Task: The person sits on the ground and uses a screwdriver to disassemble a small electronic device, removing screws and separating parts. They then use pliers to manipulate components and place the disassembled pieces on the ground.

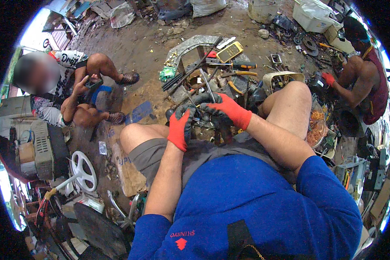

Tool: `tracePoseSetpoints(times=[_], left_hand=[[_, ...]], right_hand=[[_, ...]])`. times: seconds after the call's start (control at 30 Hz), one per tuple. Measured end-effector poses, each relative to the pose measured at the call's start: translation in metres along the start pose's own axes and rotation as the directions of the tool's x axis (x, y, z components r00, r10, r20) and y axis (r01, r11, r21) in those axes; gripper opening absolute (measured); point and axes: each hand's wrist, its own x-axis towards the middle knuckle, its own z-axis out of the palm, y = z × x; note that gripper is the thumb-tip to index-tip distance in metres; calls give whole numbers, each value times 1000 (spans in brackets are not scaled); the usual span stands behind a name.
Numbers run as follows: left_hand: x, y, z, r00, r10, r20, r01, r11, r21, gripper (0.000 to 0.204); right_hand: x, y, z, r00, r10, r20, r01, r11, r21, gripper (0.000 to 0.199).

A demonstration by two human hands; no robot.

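Both hands wear red gloves with black palms and fingers and are close together above my lap. My right hand [229, 110] is closed around a slim silvery metal tool [206, 82] that points away from me; its exact kind does not show. My left hand [180, 126] is also closed, with thumb and fingers pressed together near a small dark metal piece; what it grips is too small to make out. Beyond them, on a cluttered low work surface, lie pliers with orange handles [234, 81], an orange-and-black screwdriver [245, 65] and a yellow multimeter [229, 52].
A green circuit board [167, 73] lies left of the tools. At the left a seated person [69, 86] holds a phone; at the right a crouching person [364, 78] in red gloves handles scrap. A white steering-wheel-like part [83, 171] and a basin of copper-coloured bits [317, 128] flank me.
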Motion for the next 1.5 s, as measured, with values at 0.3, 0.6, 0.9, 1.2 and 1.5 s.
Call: tracePoseSetpoints(times=[0.3, 0.6, 0.9, 1.2, 1.5], left_hand=[[1, -9, -6, 997, 57, -48, -51, 991, 125, 24], [-12, 8, 16, 991, 133, -24, -125, 969, 211, 28], [-7, 15, 14, 1000, -28, 11, 28, 1000, 3, 24], [9, -12, -6, 994, 64, -90, -45, 979, 198, 20], [-2, 11, 8, 986, -164, 33, 162, 984, 69, 23]], right_hand=[[-5, 0, 13, 987, -121, -105, 77, 932, -354, 23], [-1, -1, 3, 990, -111, -86, 89, 968, -233, 23], [-14, -17, 18, 984, -166, -60, 135, 926, -352, 44], [-5, -2, 20, 978, -175, -113, 83, 824, -560, 54], [-9, 0, 22, 980, -174, -101, 95, 843, -529, 48]])
